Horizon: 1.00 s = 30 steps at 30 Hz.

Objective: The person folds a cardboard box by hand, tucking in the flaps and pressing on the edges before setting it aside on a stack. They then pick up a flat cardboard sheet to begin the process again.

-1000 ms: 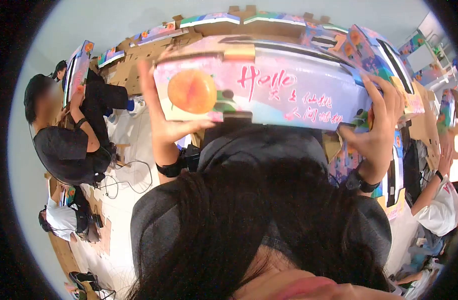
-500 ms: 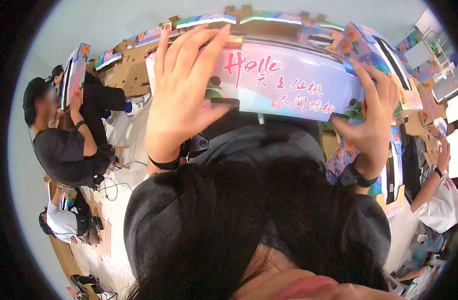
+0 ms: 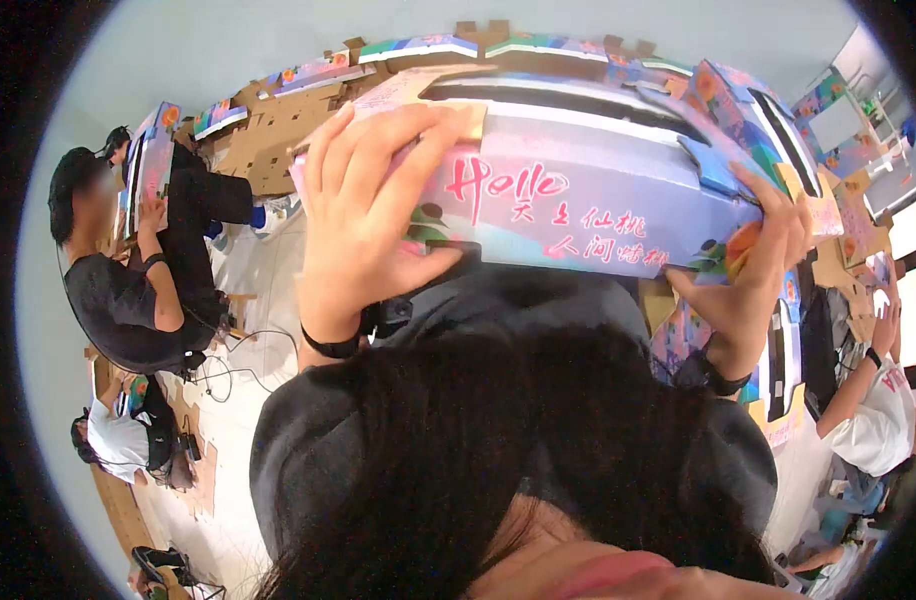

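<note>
A printed cardboard box (image 3: 578, 165) in pink, lilac and blue, with red "Hello" lettering and Chinese characters, is held in front of my chest. Its lettered side faces me, and a long dark slot runs along its upper face. My left hand (image 3: 363, 200) grips the left end, fingers over the top edge and thumb at the lower edge. My right hand (image 3: 753, 250) clasps the right end in the same way, near a blue flap (image 3: 716, 168). The fingertips of the right hand are partly hidden against the box.
Similar printed boxes (image 3: 778, 130) stand at the right, and more cartons (image 3: 418, 47) line the back. Brown cardboard sheets (image 3: 268, 150) lie behind on the left. A co-worker in black (image 3: 128, 300) holds another box at left; a person in white (image 3: 873, 410) is at right.
The box has tilted in my hands, so its slotted upper face now shows more. Its lower edge has come slightly nearer my body. Both hands keep their hold on its ends.
</note>
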Each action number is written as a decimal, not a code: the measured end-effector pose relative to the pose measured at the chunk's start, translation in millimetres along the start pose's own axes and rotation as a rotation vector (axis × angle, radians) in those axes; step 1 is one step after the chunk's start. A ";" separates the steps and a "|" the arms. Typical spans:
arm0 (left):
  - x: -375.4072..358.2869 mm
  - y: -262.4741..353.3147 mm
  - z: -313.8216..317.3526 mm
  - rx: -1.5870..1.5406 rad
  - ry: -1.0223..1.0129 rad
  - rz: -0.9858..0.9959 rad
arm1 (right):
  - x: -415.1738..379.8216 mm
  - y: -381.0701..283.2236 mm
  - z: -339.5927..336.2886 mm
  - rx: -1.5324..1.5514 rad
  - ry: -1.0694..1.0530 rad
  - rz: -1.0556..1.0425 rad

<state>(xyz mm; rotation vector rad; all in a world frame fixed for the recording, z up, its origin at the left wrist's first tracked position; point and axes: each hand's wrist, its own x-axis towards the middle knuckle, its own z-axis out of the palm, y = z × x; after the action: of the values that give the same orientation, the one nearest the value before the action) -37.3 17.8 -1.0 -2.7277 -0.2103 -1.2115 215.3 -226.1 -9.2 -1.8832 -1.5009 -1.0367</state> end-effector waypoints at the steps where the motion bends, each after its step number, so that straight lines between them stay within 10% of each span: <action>1: -4.3 1.8 1.5 0.036 0.029 -0.001 | -1.1 8.5 13.1 0.040 0.122 -0.071; 8: -32.8 -6.9 7.4 -0.091 0.223 0.013 | -35.4 44.6 93.5 -0.311 0.349 -0.252; 18: -68.5 -67.2 70.8 -0.665 0.442 -0.586 | -93.2 65.9 151.5 -0.181 0.199 -0.117; 30: -105.4 -77.2 127.8 -1.093 -0.096 -1.032 | -108.0 52.8 113.9 -0.005 0.019 -0.053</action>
<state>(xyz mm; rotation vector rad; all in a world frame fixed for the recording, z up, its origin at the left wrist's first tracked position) -29.3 110.9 -158.0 -3.7314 -1.5237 -1.7677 283.9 -212.5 -159.3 -1.8416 -1.5462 -1.0800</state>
